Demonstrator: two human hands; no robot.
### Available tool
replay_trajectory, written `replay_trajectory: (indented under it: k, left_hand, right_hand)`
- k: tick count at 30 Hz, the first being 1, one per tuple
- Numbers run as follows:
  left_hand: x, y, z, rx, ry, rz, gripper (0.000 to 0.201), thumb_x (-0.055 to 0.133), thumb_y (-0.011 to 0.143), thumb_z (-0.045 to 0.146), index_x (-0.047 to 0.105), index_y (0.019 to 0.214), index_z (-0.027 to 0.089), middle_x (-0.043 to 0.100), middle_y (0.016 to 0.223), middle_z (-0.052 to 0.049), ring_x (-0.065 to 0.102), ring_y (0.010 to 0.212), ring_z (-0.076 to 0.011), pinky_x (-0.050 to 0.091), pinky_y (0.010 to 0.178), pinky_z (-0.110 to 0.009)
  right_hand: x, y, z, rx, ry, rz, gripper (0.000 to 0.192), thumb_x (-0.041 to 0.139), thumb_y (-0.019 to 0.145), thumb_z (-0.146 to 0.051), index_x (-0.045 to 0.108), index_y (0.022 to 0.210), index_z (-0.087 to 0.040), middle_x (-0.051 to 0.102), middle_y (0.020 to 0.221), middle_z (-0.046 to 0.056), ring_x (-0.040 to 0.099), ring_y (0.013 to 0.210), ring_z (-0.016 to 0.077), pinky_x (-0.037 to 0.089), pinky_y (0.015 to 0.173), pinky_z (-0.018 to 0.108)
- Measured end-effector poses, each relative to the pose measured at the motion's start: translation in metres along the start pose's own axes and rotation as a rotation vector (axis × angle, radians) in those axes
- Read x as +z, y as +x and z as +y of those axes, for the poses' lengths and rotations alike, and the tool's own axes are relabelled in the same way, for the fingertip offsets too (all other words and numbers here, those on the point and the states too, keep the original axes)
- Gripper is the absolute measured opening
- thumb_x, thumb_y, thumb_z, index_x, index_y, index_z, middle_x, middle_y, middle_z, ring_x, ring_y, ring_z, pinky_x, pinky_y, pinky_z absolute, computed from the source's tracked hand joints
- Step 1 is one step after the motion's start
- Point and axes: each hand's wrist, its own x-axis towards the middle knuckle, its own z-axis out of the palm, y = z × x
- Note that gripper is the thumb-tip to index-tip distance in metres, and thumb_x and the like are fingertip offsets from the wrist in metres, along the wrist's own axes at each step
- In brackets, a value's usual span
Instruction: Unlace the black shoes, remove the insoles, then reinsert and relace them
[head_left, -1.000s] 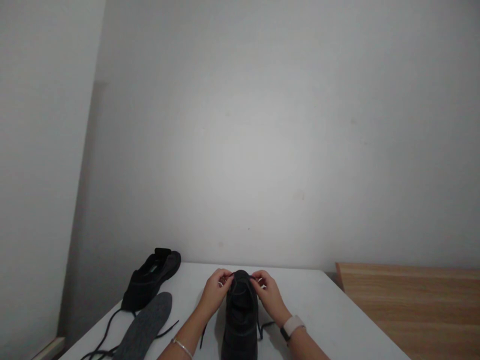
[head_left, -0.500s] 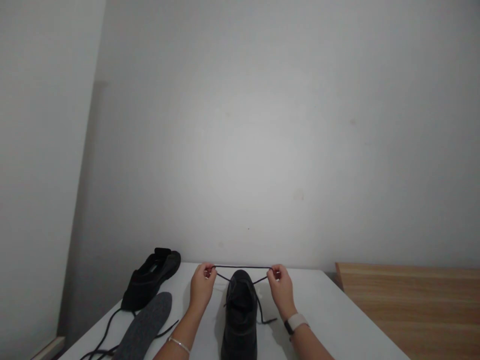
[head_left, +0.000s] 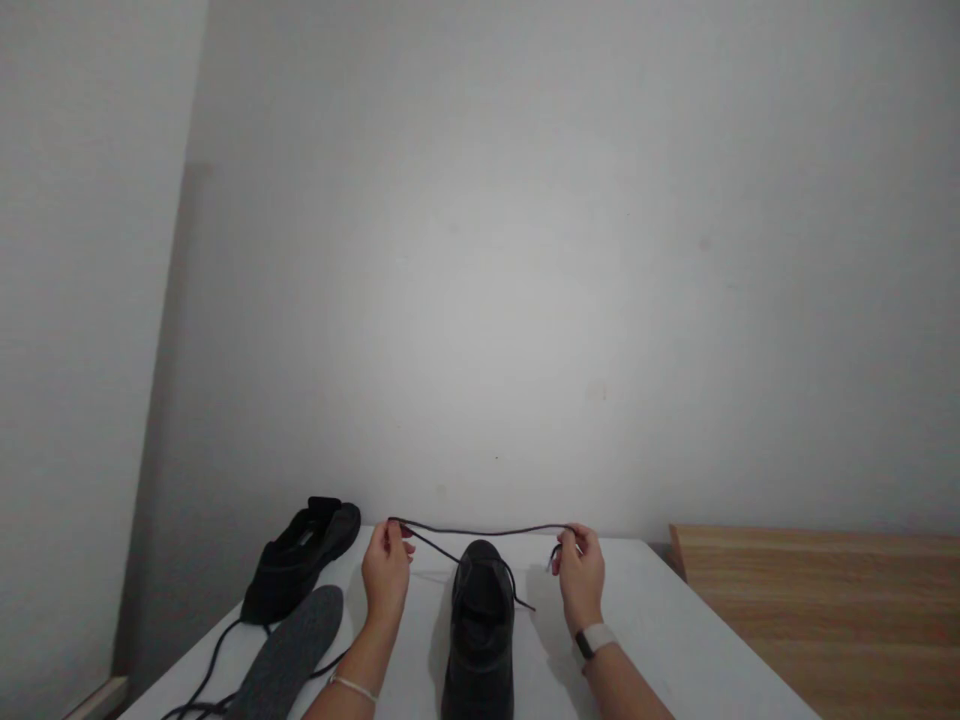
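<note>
A black shoe [head_left: 482, 640] stands upright on the white table [head_left: 645, 640], its toe pointing away from me. Left of the shoe, my left hand [head_left: 387, 570] pinches a dark shoelace [head_left: 480, 532] where it doubles back toward the shoe's front. My right hand [head_left: 581, 570], on the other side, is closed on the same lace, with a short end hanging below the fingers. Between both hands the lace runs above the toe and sags slightly. Another lace end trails from the shoe's right side.
At the far left of the table lies a second black shoe [head_left: 281, 575], with loose laces beside it. A grey insole [head_left: 289, 655] lies in front of that shoe. The wall [head_left: 480, 300] rises behind the table, and a wooden panel [head_left: 810, 620] is at the right.
My hands have moved farther apart. The lace no longer runs from my right hand to the shoe; its end now hangs from that hand. The stretch between my hands has slackened a little.
</note>
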Motion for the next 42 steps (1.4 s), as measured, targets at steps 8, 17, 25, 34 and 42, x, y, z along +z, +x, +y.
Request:
replay_trajectory:
  k: [8,17,25,34,42]
  left_hand:
    - [0.003,0.0,-0.001,-0.18,-0.23,-0.016,0.031,0.044,0.081,0.051,0.045,0.081,0.02,0.063,0.063,0.0,0.055,0.039,-0.0118,0.045,0.04,-0.024]
    - [0.008,-0.002,0.0,-0.008,-0.086,-0.162,0.04,0.066,0.065,0.052,0.055,0.082,0.017,0.052,0.061,0.003,0.055,0.052,-0.0145,0.046,0.052,-0.027]
    - [0.012,-0.019,-0.03,0.103,0.297,-0.699,0.026,0.06,0.071,0.038,0.066,0.083,0.016,0.057,0.067,-0.001,0.053,0.066,-0.0166,0.041,0.064,-0.027]
    - [0.014,-0.017,-0.011,0.161,0.209,-0.6,0.023,0.052,0.076,0.037,0.054,0.065,0.018,0.054,0.06,0.001,0.051,0.061,-0.0155,0.039,0.06,-0.025]
    - [-0.007,0.008,0.0,0.035,-0.004,0.124,0.025,0.052,0.074,0.043,0.054,0.071,0.018,0.049,0.055,0.004,0.049,0.055,-0.0142,0.038,0.054,-0.024]
  right_hand:
    - [0.002,0.002,0.009,0.047,0.105,0.0,0.023,0.061,0.068,-0.037,0.057,0.082,-0.018,0.057,0.061,-0.002,0.051,0.047,0.0126,0.044,0.045,0.026]
    - [0.021,-0.024,-0.003,0.035,-0.034,-0.463,0.033,0.06,0.075,-0.048,0.059,0.072,-0.016,0.058,0.065,0.002,0.049,0.047,0.0111,0.04,0.045,0.025]
    - [0.023,-0.026,-0.006,0.06,-0.058,-0.495,0.037,0.058,0.075,-0.052,0.059,0.074,-0.015,0.057,0.067,0.002,0.049,0.048,0.0104,0.038,0.044,0.023]
    - [0.022,-0.027,-0.006,0.031,-0.073,-0.504,0.035,0.056,0.077,-0.05,0.058,0.074,-0.015,0.057,0.068,0.002,0.048,0.051,0.0107,0.039,0.045,0.022]
    - [0.022,-0.025,-0.011,-0.036,-0.064,-0.456,0.031,0.057,0.078,-0.047,0.058,0.077,-0.016,0.057,0.069,0.002,0.05,0.053,0.012,0.042,0.047,0.024]
